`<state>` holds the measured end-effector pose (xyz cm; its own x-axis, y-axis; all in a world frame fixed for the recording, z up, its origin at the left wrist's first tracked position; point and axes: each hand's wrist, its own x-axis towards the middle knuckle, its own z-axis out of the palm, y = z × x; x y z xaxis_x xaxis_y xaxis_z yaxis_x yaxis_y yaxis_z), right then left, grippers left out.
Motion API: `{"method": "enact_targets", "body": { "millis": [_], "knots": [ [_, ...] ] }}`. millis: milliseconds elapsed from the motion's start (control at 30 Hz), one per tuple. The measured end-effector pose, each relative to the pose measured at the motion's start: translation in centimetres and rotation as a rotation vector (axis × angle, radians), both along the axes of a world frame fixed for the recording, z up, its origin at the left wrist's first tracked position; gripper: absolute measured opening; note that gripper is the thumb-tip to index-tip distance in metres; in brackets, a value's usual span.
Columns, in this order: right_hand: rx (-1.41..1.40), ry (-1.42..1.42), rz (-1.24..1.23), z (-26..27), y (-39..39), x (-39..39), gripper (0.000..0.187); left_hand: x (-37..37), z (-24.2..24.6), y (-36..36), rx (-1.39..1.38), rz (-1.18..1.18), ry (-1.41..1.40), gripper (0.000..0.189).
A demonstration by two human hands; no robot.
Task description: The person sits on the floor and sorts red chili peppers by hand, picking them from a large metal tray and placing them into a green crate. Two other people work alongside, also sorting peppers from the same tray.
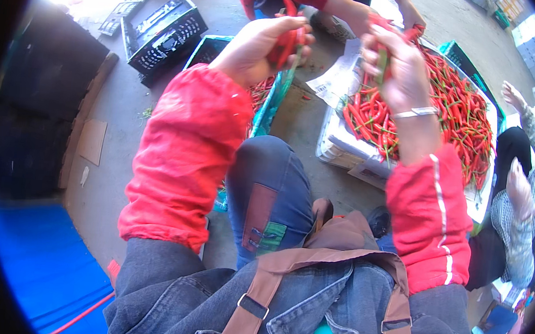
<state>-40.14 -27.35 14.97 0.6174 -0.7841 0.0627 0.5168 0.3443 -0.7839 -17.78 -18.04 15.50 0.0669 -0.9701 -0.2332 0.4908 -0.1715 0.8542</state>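
Note:
My left hand point(254, 46) is closed around a few red chili peppers point(285, 47), raised above a teal-lined crate point(280, 103) with red chilies inside. My right hand point(402, 69), slightly blurred, grips red chilies with a green stem point(383, 58) showing between the fingers. Below it spreads a large heap of red chilies point(458, 112) with green stems, on a white tray-like support point(345, 147). My forearm hides part of the heap. Red sleeve covers point(187, 160) are on both my forearms.
Opposite me, a co-worker's hands point(352, 14) reach to the heap's far edge. Another person with gloved hands point(521, 189) sits at right. Black plastic crates point(169, 34) stand at the back left. Printed paper point(332, 82) hangs beside the heap. A blue sheet point(49, 262) covers the lower-left floor.

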Motion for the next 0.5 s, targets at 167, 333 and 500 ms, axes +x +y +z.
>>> {"method": "enact_targets", "body": {
  "millis": [167, 333, 500],
  "knots": [
    [-0.31, 0.154, 0.343, -2.4, 6.9, 14.4, 0.047, 10.3, -3.2, 7.4, -0.019, 0.167, -0.167, 0.02],
    [-0.705, 0.665, 0.313, -6.8, 9.8, 7.8, 0.033, 17.2, -11.5, 16.8, 0.478, 0.52, -1.083, 0.04],
    [-0.693, 0.702, 0.201, -6.1, 9.0, -4.8, 0.015, 14.8, -16.5, 15.3, 0.538, 0.286, -0.738, 0.039]
  ]
}}
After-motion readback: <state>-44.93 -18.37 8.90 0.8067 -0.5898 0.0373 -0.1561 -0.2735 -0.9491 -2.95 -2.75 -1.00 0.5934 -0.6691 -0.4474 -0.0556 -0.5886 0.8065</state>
